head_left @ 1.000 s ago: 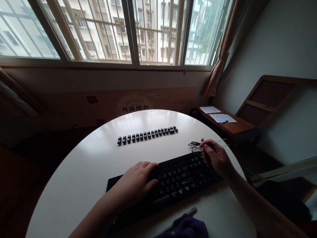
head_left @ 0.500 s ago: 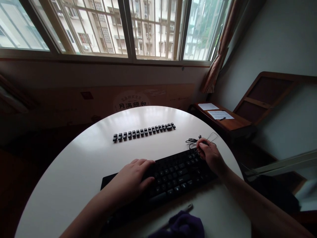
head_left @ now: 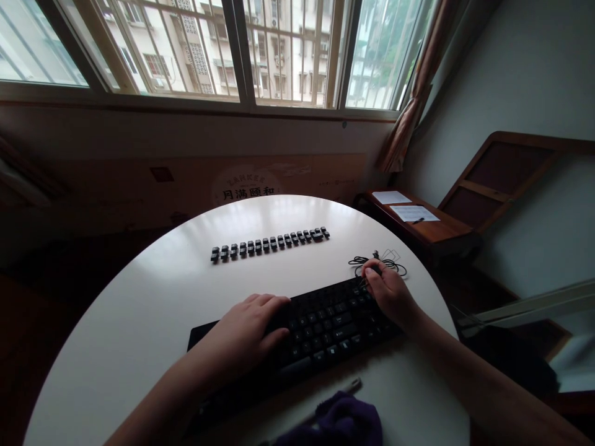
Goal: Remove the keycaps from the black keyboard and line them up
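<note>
A black computer keyboard (head_left: 325, 334) lies at a slant on the round white table. My left hand (head_left: 258, 325) rests flat across its left half, thumb apart from the fingers, covering many keys. Over the far right part of the keyboard, my right hand (head_left: 388, 288) is closed around a wire keycap puller (head_left: 393, 254). Thin wire loops stick out behind the fist, and the puller's other end reaches down at the top row of keys. Whether it grips a key there I cannot tell. Past the keyboard, several removed black keycaps (head_left: 269, 243) stand in two rows.
A coiled black cable (head_left: 360, 263) with a plug lies behind my right hand. Close to me are a purple cloth (head_left: 348, 421) and a grey-handled tool (head_left: 354, 385), partly hidden. Papers (head_left: 413, 214) and a pen lie on a wooden bench at the right, beyond the table (head_left: 116, 334).
My right hand has shifted slightly left with the keycap puller, over the keyboard's top row. The left hand stays put on the keys. The view has tilted a little.
</note>
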### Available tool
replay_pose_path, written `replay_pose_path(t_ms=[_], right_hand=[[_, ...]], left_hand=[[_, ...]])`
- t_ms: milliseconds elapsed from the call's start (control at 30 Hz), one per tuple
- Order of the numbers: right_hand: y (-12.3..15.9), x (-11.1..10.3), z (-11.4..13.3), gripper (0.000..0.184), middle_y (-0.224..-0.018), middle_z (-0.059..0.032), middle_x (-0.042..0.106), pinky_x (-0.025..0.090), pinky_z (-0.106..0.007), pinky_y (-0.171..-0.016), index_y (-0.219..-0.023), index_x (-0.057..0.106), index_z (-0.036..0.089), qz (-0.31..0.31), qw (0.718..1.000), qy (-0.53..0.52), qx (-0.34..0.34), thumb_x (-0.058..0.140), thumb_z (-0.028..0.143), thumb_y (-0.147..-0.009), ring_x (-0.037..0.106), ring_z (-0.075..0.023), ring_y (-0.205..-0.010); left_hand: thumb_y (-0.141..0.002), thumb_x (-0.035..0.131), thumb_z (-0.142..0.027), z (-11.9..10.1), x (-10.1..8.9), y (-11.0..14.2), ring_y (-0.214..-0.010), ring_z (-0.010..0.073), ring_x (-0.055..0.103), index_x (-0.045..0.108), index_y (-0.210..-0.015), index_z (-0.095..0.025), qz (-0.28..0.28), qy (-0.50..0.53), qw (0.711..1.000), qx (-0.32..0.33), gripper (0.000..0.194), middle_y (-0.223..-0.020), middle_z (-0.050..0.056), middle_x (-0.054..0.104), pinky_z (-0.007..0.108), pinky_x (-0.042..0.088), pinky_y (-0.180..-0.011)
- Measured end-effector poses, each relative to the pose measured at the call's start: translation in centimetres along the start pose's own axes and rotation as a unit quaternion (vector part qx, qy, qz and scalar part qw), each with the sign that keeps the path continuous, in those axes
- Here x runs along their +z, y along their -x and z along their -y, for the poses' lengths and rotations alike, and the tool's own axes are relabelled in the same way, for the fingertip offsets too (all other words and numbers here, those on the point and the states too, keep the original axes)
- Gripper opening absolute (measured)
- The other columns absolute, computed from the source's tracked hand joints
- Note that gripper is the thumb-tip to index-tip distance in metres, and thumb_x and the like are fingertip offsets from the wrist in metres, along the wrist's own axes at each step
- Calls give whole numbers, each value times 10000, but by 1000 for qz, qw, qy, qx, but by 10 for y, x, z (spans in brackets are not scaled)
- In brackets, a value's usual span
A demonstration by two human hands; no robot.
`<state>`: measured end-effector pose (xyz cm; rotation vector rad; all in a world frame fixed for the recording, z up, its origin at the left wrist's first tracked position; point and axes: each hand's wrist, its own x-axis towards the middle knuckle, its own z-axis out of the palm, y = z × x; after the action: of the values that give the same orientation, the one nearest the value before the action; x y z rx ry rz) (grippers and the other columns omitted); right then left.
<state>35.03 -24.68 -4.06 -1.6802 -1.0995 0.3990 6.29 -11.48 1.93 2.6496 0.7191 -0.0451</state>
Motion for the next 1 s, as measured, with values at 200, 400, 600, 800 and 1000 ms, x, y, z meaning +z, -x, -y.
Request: replay_pose_path(t_ms=[200, 400, 600, 800, 1000], right_hand=[[-2, 1, 3, 250, -542, 16, 523, 375, -276, -459, -859, 563, 230, -1, 999, 38, -23, 426, 421, -945, 499, -173, -482], [-3, 0, 9, 236, -567, 16, 551, 368, -272, -495, -837, 565, 216, 21, 993, 107, -44, 410, 351, -950, 509, -171, -496], [6, 2, 19, 205, -588, 24, 549, 369, -283, -552, -866, 548, 217, 30, 978, 187, -88, 382, 291, -960, 513, -168, -510], [9, 3, 19, 176, -593, 28, 522, 364, -284, -577, -850, 525, 206, 58, 971, 187, -139, 387, 245, -953, 504, -154, -518], [7, 1, 9, 199, -532, 60, 427, 308, -242, -452, -854, 537, 212, 34, 996, 57, -59, 406, 299, -977, 392, -122, -442]], left_hand=[[-908, 551, -409, 0, 1, -1, -1239, 283, 548, 556, -1355, -259, -2, -1, 1000, 5, 471, -1348, 65, 614, 427, 423, -1066], [-909, 559, -409, 1, 2, -1, -1236, 286, 551, 562, -1347, -256, -6, -3, 1000, 9, 464, -1342, 69, 618, 435, 431, -1061], [-909, 564, -410, 3, 3, -1, -1232, 283, 557, 559, -1353, -263, -8, -2, 1000, 11, 468, -1341, 67, 618, 435, 436, -1059], [-898, 578, -404, 4, 3, -1, -1225, 290, 570, 573, -1342, -265, -18, 5, 1000, 16, 466, -1327, 67, 631, 438, 449, -1046], [-897, 579, -408, 5, 3, -1, -1215, 290, 580, 574, -1342, -269, -19, 3, 1000, 16, 466, -1326, 63, 632, 440, 456, -1042]])
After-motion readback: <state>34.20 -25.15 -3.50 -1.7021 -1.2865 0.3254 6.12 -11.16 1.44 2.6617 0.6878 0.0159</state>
